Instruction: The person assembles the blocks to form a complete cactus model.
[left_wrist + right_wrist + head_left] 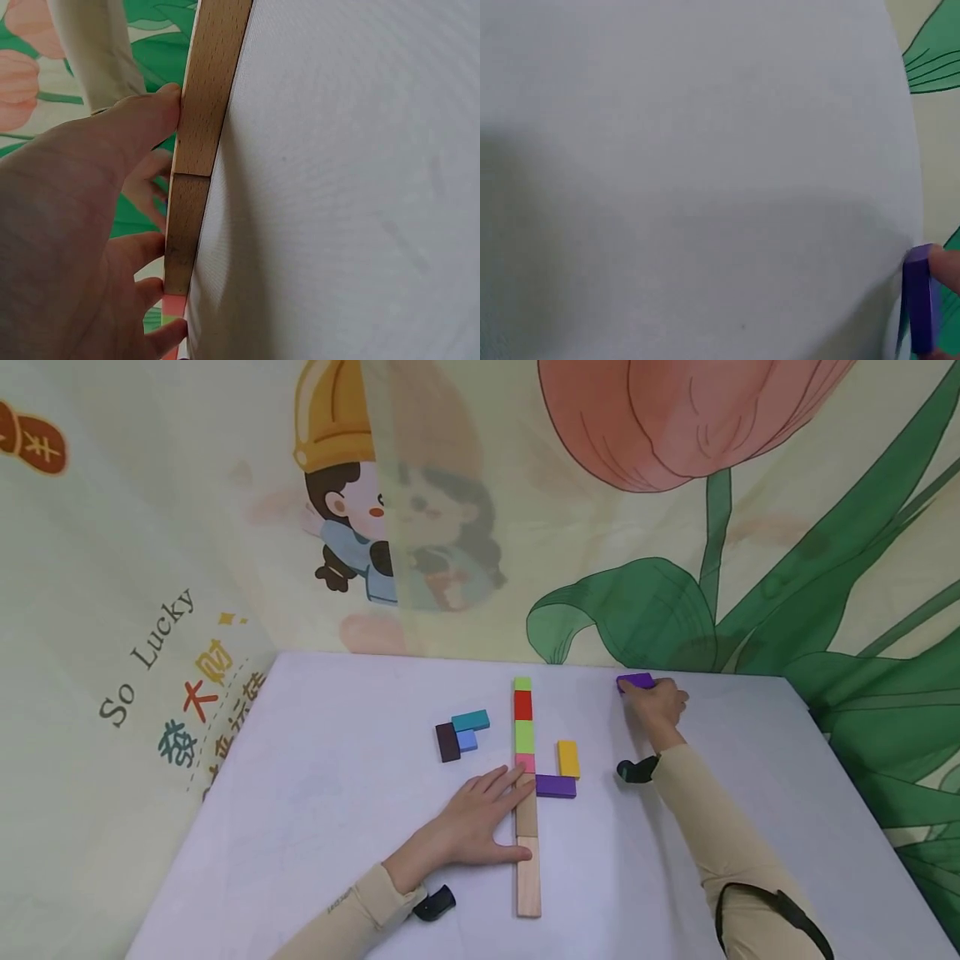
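A straight line of blocks runs down the middle of the table: green and red blocks, a pink block (525, 763), then two wooden blocks (528, 885). My left hand (474, 821) rests on this line with spread fingers, its thumb against the wooden blocks (202, 97) and its fingertips by the pink block (174, 304). At the table's far right edge my right hand (658, 706) pinches a purple block (635, 681); the right wrist view shows that purple block (921, 300) between fingertips at the lower right.
Left of the line, a teal block (471, 720), a blue block (467, 741) and a dark block (447, 743) touch one another. To its right lie a yellow block (568, 758) and another purple block (556, 787). Patterned cloth hangs behind the white table (337, 735).
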{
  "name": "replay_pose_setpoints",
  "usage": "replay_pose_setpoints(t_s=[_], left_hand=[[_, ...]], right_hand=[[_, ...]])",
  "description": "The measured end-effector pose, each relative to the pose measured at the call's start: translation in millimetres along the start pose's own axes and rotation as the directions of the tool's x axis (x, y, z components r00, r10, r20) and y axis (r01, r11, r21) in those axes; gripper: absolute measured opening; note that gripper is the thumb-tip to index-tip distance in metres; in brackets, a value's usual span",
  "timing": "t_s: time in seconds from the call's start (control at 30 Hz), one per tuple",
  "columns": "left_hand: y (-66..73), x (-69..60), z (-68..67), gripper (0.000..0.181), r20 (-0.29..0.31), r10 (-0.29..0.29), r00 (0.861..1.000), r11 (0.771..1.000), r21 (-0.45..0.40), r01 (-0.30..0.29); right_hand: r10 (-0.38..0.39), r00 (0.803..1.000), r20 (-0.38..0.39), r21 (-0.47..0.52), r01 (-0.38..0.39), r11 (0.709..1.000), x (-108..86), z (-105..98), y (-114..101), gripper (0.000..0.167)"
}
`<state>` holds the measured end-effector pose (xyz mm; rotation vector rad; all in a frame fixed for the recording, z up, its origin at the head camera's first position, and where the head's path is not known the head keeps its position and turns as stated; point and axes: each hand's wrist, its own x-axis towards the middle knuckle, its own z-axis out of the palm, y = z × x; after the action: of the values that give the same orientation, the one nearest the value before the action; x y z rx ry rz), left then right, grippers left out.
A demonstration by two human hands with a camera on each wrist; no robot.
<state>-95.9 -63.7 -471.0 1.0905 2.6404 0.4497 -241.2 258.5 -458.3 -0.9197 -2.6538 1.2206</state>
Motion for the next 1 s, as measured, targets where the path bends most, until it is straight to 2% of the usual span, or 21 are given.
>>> replay_pose_setpoints(t_s=[0.17,0.23,0.3,0.37,0.43,0.5,0.57,0.63,0.67,0.73,0.87,1.0], left_hand=[[-0.1,0.6,-0.9,0.091,-0.004,0.006,1.000,1.000,-0.004,-0.006],[-0.2,0.8,-1.0,0.091,-0.002,0.006,1.000,1.000,-0.006,-0.006],[-0.2,1.0,-0.8,0.091,0.000,0.006,1.000,1.000,-0.008,-0.006],[-0.1,1.1,-0.6,0.091,0.002,0.005,1.000,1.000,-0.008,-0.005],[0.2,0.8,-0.8,0.091,0.003,0.003,1.000,1.000,-0.007,-0.003],[0.5,0.4,-1.0,0.091,0.001,0.001,1.000,1.000,-0.005,-0.001],[0.9,0.3,-1.8,0.090,0.001,0.000,1.000,1.000,-0.001,0.000],[1.1,0.3,-2.2,0.090,0.001,-0.001,1.000,1.000,0.002,0.001],[1.2,0.3,-2.4,0.090,0.001,-0.001,1.000,1.000,0.003,0.001],[1.2,0.3,-2.4,0.091,0.001,-0.001,1.000,1.000,0.004,0.001],[0.5,0.8,-1.5,0.091,0.001,-0.003,1.000,1.000,0.007,0.003],[-0.2,1.5,-0.1,0.090,-0.002,-0.001,1.000,1.000,0.006,0.001]], right_hand=[[-0.137,0.989,-0.053,0.108,0.142,0.984,-0.1,5.7,-3.9,0.061],[-0.192,0.981,-0.015,0.153,0.192,0.969,-0.2,7.0,-4.6,0.055],[-0.255,0.963,0.089,0.185,0.236,0.954,-0.4,7.2,-5.2,0.053],[-0.311,0.920,0.239,0.195,0.268,0.943,-3.2,6.2,-8.4,0.053],[-0.354,0.852,0.386,0.186,0.304,0.934,-8.5,6.0,-12.6,0.052],[-0.388,0.775,0.498,0.164,0.355,0.920,-16.3,5.5,-17.2,0.051],[-0.413,0.716,0.563,0.161,0.395,0.905,-24.5,5.8,-20.1,0.049],[-0.432,0.675,0.598,0.168,0.421,0.891,-30.5,6.3,-20.6,0.048],[-0.439,0.661,0.608,0.171,0.431,0.886,-32.7,6.7,-20.3,0.047],[-0.445,0.650,0.616,0.168,0.443,0.881,-35.4,8.5,-18.3,0.046],[-0.451,0.641,0.621,0.141,0.474,0.869,-37.2,13.8,-11.9,0.045],[-0.445,0.649,0.617,0.135,0.470,0.872,-39.0,17.8,-8.0,0.045]])
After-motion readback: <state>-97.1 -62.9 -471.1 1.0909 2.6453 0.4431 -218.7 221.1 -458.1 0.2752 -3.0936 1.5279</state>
